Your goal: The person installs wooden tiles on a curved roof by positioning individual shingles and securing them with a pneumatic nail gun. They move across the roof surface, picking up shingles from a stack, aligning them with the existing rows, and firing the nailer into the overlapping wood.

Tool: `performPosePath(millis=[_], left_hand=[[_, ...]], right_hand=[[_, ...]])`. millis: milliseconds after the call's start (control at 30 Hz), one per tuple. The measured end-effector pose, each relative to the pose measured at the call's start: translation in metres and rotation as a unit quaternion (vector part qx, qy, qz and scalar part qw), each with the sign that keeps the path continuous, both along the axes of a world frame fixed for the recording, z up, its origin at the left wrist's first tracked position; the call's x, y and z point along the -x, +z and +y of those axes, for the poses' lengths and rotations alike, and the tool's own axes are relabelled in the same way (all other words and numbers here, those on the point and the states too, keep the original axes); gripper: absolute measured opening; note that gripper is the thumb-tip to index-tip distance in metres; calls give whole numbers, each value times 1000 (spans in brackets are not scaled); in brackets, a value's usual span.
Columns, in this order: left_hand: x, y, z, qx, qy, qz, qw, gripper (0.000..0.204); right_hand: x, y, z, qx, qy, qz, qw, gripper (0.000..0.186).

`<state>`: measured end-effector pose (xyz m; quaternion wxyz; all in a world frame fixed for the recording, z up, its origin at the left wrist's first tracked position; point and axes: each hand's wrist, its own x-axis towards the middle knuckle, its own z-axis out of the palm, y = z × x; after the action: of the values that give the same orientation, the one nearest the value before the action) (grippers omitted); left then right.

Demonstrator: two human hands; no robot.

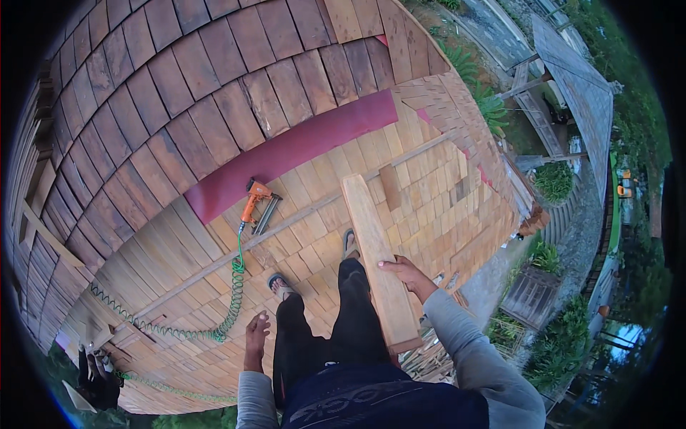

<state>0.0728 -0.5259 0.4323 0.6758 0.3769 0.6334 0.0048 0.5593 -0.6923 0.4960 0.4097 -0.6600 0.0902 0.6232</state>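
Observation:
In the head view, my right hand grips a long, pale wooden board along my right leg, with the thumb over its top face. My left hand hangs beside my left leg, fingers loosely bent and apart, holding nothing. An orange nail gun lies up ahead on the shingles at the edge of a strip of red underlayment, joined to a coiled green air hose. My sandalled feet stand on pale wooden shingles below a thin batten.
Darker weathered shingle rows curve across the upper left. The roof edge runs down the right, with plants, a path and a grey-roofed structure below. A dark figure, possibly a person, is at lower left. Loose wood pieces lie behind my right leg.

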Motion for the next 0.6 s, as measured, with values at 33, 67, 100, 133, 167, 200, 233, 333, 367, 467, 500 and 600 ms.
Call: performPosePath(millis=[33,67,100,133,167,200,233,333,367,467,500,600], left_hand=[[16,-3,-15,-8,26,35,999,59],[22,-2,-33,23,51,92,994,61],[27,-3,-45,50,73,146,985,64],[27,-4,-68,59,133,154,977,59],[23,-6,-92,83,154,165,971,57],[10,-7,-114,106,128,173,971,58],[-17,-6,-134,105,143,174,969,54],[-85,-35,-162,-14,-84,142,986,57],[-120,-8,-146,4,-141,168,976,58],[-118,-25,-170,-66,-84,144,984,53],[-112,-33,-175,-60,-62,147,985,51],[-107,-56,-199,-16,1,121,993,45]], right_hand=[[-17,-15,4,10,-45,-22,999,51],[-41,-35,14,14,-90,-47,995,48],[-68,-60,23,-6,-114,-51,992,48],[-88,-89,25,-17,-143,-49,988,48],[-100,-120,24,-20,-169,-44,984,48],[-115,-148,36,-20,-210,-49,976,47],[-128,-177,53,-19,-250,-57,966,46],[-194,-265,88,-15,-385,-164,908,47],[-212,-305,100,0,-417,-203,886,50],[-255,-377,165,44,-461,-262,847,63],[-263,-394,189,80,-455,-279,842,64],[-319,-453,202,146,-387,-346,842,73]])
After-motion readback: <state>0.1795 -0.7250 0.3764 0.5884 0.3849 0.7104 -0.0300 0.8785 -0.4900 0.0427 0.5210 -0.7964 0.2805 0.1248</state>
